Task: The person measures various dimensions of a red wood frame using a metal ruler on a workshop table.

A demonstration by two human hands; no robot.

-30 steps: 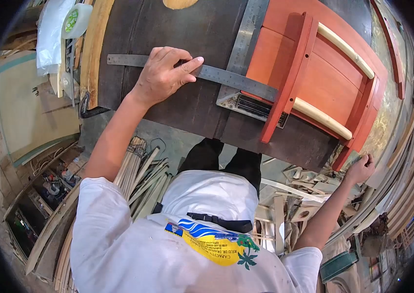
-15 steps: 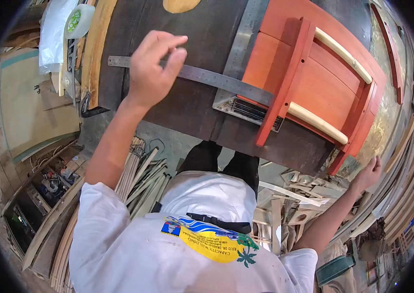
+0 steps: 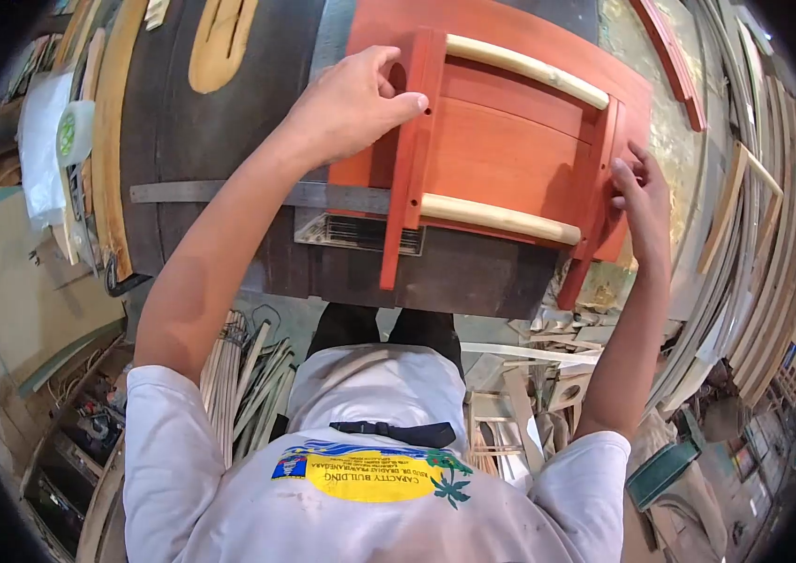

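Note:
An orange-red wooden frame (image 3: pixel 501 141) with two pale cross rails lies on a dark workbench (image 3: pixel 229 122). My left hand (image 3: pixel 351 103) grips the frame's left upright near its top, thumb against the wood. My right hand (image 3: pixel 640 192) holds the right upright, fingers on its outer face. A long steel ruler (image 3: pixel 229 192) lies flat across the bench, passing under the frame's left side. A ribbed metal plate (image 3: pixel 351 233) sits below the ruler at the bench's near edge.
A curved wooden strip (image 3: pixel 112 141) and an oval pale cutout (image 3: pixel 219 38) lie on the bench's left part. A tape roll (image 3: pixel 74 131) sits at far left. Bundled sticks (image 3: pixel 248 375) and offcuts (image 3: pixel 529 394) cover the floor. Curved slats (image 3: pixel 754 235) lean at right.
My left hand left the ruler and moved right onto the frame's left upright. My right hand rose from the bench's edge and took the right upright. The view shifted so the frame sits more central.

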